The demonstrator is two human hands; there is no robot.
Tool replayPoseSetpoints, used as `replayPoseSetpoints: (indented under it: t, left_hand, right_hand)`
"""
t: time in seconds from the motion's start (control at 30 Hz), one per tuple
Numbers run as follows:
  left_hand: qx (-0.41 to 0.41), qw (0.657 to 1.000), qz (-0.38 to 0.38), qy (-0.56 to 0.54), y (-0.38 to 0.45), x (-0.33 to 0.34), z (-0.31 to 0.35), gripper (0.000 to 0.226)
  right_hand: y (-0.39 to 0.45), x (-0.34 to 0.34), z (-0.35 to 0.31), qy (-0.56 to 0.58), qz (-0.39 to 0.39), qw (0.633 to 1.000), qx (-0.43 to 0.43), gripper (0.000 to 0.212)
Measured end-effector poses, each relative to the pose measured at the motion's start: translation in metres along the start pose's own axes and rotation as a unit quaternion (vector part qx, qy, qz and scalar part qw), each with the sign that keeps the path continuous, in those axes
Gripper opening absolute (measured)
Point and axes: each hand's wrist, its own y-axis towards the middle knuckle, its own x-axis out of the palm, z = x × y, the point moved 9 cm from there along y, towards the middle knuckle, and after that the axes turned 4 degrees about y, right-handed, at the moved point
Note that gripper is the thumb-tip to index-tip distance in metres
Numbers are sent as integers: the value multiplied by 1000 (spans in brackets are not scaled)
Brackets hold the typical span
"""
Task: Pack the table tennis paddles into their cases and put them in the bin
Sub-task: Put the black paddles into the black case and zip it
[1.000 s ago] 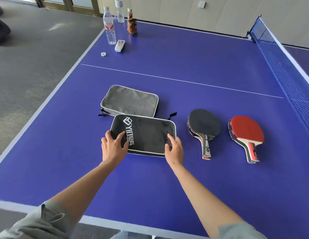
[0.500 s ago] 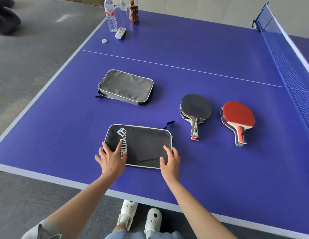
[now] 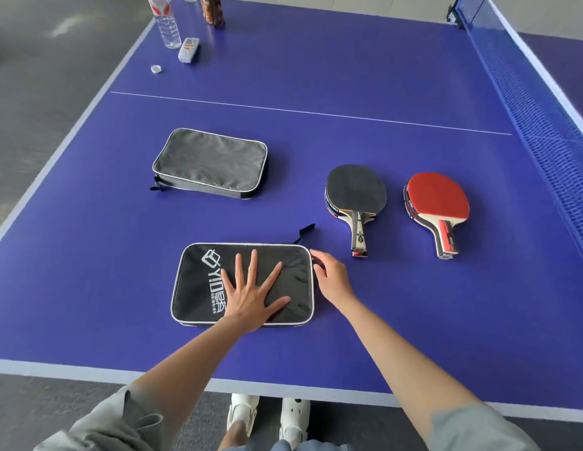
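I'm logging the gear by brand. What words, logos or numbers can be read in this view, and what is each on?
"YiD", white, beside a cube logo: on the black case under the left hand.
Small white characters beneath it: too small to read.
Paddle handles: marks blurred.
Water bottle label, red and white: unreadable.
White box: print unreadable.
Grey case: no text.

Black case (image 3: 199, 284), grey case (image 3: 210, 162) closed; paddles (image 3: 355, 190) (image 3: 438, 198) flat.
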Motion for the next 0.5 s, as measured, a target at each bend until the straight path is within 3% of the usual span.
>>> replayPoseSetpoints:
  t: [0.3,0.5]
  left_hand:
    - [-5,1000,-3,10,3,7,-2,73]
    - [-13,1000,-14,4,4,6,-1,73]
  right_hand:
    - [5,-6,12,-23,17,1000,0,16]
    - [10,-8,9,-33,-8,999,-16,18]
